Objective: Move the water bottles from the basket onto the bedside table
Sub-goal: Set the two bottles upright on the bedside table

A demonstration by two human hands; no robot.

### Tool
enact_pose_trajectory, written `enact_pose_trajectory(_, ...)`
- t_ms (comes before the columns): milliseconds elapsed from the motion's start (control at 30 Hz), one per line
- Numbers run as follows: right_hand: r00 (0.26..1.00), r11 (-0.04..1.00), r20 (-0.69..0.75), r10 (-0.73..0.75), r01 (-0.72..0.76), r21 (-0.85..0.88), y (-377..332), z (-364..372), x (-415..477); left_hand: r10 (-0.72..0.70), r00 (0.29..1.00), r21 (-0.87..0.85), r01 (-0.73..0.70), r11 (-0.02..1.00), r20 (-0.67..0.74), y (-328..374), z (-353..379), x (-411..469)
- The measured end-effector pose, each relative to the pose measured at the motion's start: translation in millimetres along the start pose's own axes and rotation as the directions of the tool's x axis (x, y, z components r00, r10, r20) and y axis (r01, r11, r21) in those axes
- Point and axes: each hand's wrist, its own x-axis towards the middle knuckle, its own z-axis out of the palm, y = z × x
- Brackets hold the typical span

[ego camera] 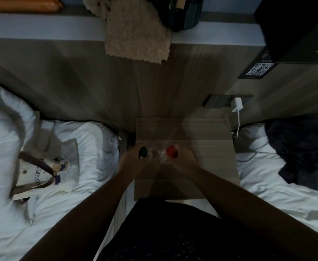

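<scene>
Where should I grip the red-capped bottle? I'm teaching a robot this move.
Grip the red-capped bottle around its clear body just below the cap, coming from its right as the right hand does: it looks upright on the table, with the other bottle close on its left.

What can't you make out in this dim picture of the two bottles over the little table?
Head view only:
- Bottle bodies: the dark-capped bottle and red-capped bottle show mostly caps; clear plastic is blurred, and the left hand and right hand cover them.
- Whether they touch the bedside table: unclear from above.
- Tote bag print: too dim.
</scene>
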Motion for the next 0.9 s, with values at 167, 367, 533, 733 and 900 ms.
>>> enact_pose_trajectory(167, 1.0, 0.999, -0.016, -0.025, 0.025, 0.038, 5.1, 3.5, -11.8, -0.103, 0.995, -0.067, 0.103, 0.992, -0.004, 0.3, 3.4, -7.5)
enact_pose_trajectory(367, 0.991, 0.99, 0.112, -0.078, 0.09, -0.108, 34.6, -10.0, -38.8, -0.313, 0.949, -0.076, 0.316, 0.946, 0.043, -15.3, 20.3, -53.9)
enact_pose_trajectory(533, 0.969, 0.979, 0.207, -0.135, 0.163, -0.121, 74.5, -23.2, -67.0, -0.472, 0.881, -0.179, 0.459, 0.87, -0.037, -15.8, 46.6, -139.7)
enact_pose_trajectory(733, 0.889, 0.982, 0.428, -0.162, 0.188, -0.018, 111.2, -10.3, -87.6, -0.605, 0.763, -0.432, 0.478, 0.765, -0.227, 17.0, 95.6, -263.3)
enact_pose_trajectory(900, 0.796, 0.956, 0.563, -0.221, 0.291, -0.037, 128.3, 6.0, -117.5, -0.696, 0.63, -0.482, 0.518, 0.707, -0.344, 37.7, 133.7, -353.3)
